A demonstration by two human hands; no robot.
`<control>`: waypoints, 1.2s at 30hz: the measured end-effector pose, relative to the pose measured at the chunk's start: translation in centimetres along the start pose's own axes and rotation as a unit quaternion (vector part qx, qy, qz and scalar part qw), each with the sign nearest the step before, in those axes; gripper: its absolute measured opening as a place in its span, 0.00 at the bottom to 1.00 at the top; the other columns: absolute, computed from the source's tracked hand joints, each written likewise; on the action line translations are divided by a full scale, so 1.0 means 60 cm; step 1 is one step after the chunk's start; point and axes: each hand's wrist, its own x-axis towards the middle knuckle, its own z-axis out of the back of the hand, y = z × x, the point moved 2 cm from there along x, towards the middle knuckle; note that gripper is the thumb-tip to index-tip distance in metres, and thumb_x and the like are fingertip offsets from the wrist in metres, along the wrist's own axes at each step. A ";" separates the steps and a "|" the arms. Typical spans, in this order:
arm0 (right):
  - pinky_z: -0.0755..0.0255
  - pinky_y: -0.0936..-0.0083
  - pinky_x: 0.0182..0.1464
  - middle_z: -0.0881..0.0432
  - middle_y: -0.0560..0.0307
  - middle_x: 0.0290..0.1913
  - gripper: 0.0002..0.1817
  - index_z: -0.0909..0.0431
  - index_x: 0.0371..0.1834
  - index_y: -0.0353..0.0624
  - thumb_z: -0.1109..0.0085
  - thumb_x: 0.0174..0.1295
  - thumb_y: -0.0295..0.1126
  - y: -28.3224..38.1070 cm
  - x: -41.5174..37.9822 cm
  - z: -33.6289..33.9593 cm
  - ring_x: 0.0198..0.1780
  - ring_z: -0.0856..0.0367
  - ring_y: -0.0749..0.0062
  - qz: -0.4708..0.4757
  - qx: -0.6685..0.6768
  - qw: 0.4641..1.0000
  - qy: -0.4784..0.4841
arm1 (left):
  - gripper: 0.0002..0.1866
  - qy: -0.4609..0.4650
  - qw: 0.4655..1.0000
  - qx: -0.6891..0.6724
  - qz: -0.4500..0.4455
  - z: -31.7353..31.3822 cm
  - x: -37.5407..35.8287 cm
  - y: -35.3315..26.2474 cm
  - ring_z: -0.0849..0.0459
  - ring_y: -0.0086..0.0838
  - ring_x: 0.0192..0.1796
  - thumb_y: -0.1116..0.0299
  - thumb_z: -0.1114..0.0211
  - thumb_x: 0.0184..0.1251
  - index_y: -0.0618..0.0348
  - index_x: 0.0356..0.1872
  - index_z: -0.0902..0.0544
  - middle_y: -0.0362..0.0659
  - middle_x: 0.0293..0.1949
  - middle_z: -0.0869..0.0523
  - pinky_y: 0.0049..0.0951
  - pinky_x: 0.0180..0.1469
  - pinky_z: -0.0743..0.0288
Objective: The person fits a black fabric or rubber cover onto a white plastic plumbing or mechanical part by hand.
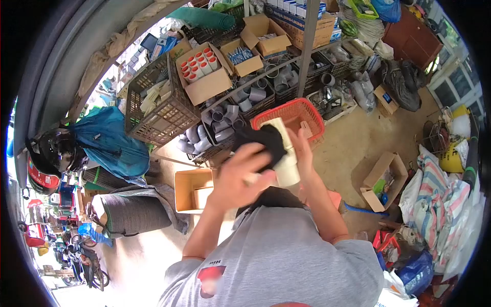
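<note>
My right hand (303,152) grips a white plastic pipe fitting (287,168) from behind and holds it upright in front of my chest. My left hand (239,178) is closed on a black cloth (265,140), which is pressed against the upper part of the fitting and hides part of it. Just beyond the fitting, an orange-red plastic basket (308,109) stands on the floor.
Ahead, a metal shelf (307,46) carries cardboard boxes, a black crate (158,110) and several grey pipe fittings (225,115). Open cardboard boxes lie on the floor at left (190,190) and right (384,180). At far left are a helmet (53,153) and a blue bag (110,138); striped sacks (440,194) lie right.
</note>
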 end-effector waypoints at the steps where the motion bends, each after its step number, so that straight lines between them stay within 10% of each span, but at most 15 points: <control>1: 0.18 0.59 0.61 0.18 0.45 0.65 0.37 0.35 0.77 0.43 0.69 0.82 0.61 -0.005 0.003 -0.008 0.60 0.15 0.58 0.017 0.000 1.000 -0.009 | 0.15 0.028 0.999 0.024 -0.029 -0.022 0.004 -0.008 0.15 0.44 0.57 0.65 0.23 0.62 0.59 0.48 0.11 0.48 0.55 0.16 0.40 0.58 0.19; 3: 0.31 0.61 0.74 0.24 0.49 0.73 0.36 0.37 0.81 0.39 0.66 0.79 0.52 -0.004 0.000 -0.017 0.71 0.23 0.60 0.025 0.049 0.990 0.129 | 0.15 0.036 0.994 0.095 -0.029 -0.057 -0.001 -0.004 0.18 0.46 0.59 0.66 0.20 0.57 0.56 0.44 0.10 0.50 0.54 0.17 0.44 0.64 0.25; 9: 0.38 0.66 0.79 0.28 0.48 0.77 0.36 0.38 0.83 0.36 0.59 0.79 0.48 0.005 -0.054 -0.048 0.77 0.29 0.65 -0.066 0.024 0.997 0.031 | 0.14 -0.162 0.952 0.223 -0.135 -0.019 0.032 0.000 0.25 0.53 0.69 0.70 0.23 0.56 0.51 0.44 0.11 0.46 0.64 0.21 0.52 0.71 0.32; 13: 0.44 0.68 0.81 0.29 0.48 0.78 0.34 0.42 0.84 0.31 0.54 0.77 0.35 0.007 -0.049 -0.047 0.79 0.34 0.69 0.045 -0.131 0.985 0.106 | 0.11 -0.168 0.980 -0.105 0.011 -0.037 0.051 0.052 0.17 0.46 0.65 0.76 0.46 0.79 0.67 0.49 0.16 0.59 0.64 0.17 0.41 0.68 0.26; 17: 0.38 0.67 0.77 0.25 0.46 0.75 0.41 0.42 0.84 0.33 0.39 0.68 0.26 0.032 -0.067 -0.069 0.75 0.27 0.64 0.085 -0.325 0.938 0.085 | 0.15 -0.078 0.989 -0.085 0.098 -0.036 0.069 0.095 0.10 0.31 0.47 0.71 0.51 0.85 0.71 0.47 0.16 0.53 0.49 0.08 0.29 0.54 0.18; 21: 0.30 0.67 0.71 0.20 0.43 0.69 0.49 0.38 0.83 0.37 0.22 0.57 0.30 0.045 -0.073 -0.081 0.69 0.20 0.61 0.148 -0.387 0.904 0.103 | 0.21 -0.103 0.895 -0.332 0.279 -0.020 0.076 0.150 0.08 0.28 0.43 0.62 0.51 0.88 0.71 0.48 0.16 0.52 0.42 0.06 0.28 0.47 0.14; 24: 0.27 0.68 0.67 0.18 0.46 0.65 0.41 0.28 0.72 0.38 0.18 0.54 0.30 0.021 -0.087 -0.057 0.65 0.18 0.68 0.102 -0.311 0.942 0.081 | 0.21 -0.199 0.828 -0.474 0.224 0.014 0.078 0.174 0.08 0.36 0.50 0.61 0.51 0.88 0.69 0.49 0.15 0.55 0.50 0.08 0.33 0.57 0.16; 29: 0.24 0.71 0.63 0.14 0.55 0.55 0.34 0.22 0.61 0.36 0.18 0.49 0.25 0.030 -0.073 -0.042 0.58 0.17 0.72 0.102 -0.318 0.940 0.064 | 0.11 0.096 0.981 -0.163 0.033 -0.016 0.072 0.076 0.12 0.37 0.60 0.69 0.39 0.79 0.66 0.46 0.11 0.49 0.54 0.08 0.34 0.63 0.20; 36: 0.24 0.69 0.66 0.14 0.55 0.58 0.40 0.22 0.67 0.34 0.19 0.44 0.18 0.019 -0.084 -0.051 0.59 0.17 0.72 0.064 -0.220 0.972 0.040 | 0.07 -0.077 0.996 -0.041 -0.007 -0.021 0.062 0.034 0.06 0.40 0.49 0.75 0.35 0.74 0.64 0.38 0.09 0.47 0.43 0.06 0.38 0.58 0.15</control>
